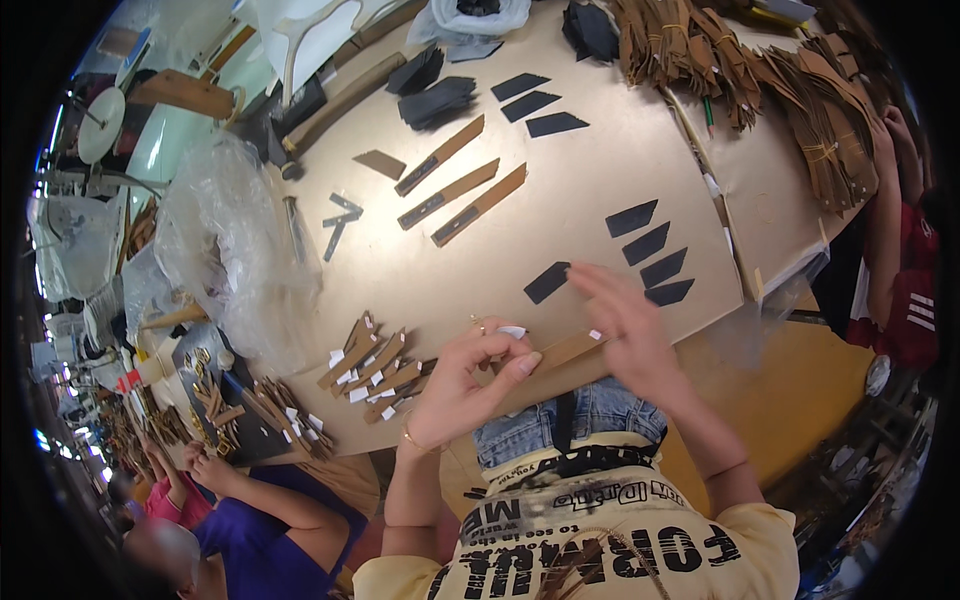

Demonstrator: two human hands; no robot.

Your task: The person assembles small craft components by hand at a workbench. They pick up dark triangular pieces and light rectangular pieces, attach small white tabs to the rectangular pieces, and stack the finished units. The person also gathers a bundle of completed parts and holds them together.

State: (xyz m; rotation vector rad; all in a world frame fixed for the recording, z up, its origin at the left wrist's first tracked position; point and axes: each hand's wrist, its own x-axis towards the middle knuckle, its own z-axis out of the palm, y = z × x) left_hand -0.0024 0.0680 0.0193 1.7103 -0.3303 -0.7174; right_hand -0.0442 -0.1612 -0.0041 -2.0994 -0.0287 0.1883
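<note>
My left hand [470,385] is closed at the table's front edge, its thumb and fingers curled together. A small white slip [513,331] sticks out at its fingertips. Between my hands runs a brown strip [560,356] along the front edge; whether my left hand touches it I cannot tell. A tiny white tag [595,335] shows at its right end, beside my right hand [628,335]. That hand is slightly blurred, with fingers stretched out. Its fingertips are by a single black slanted piece [547,283]. Several more black pieces [646,245] lie in a column to the right.
Brown strips with white tags [375,365] lie left of my left hand. Farther back are three long brown strips [465,205], small metal-like pieces [342,222], a hammer [340,105] and black stacks [437,103]. Brown bundles [690,50] fill the far right. Co-workers sit left [280,530] and right [905,280].
</note>
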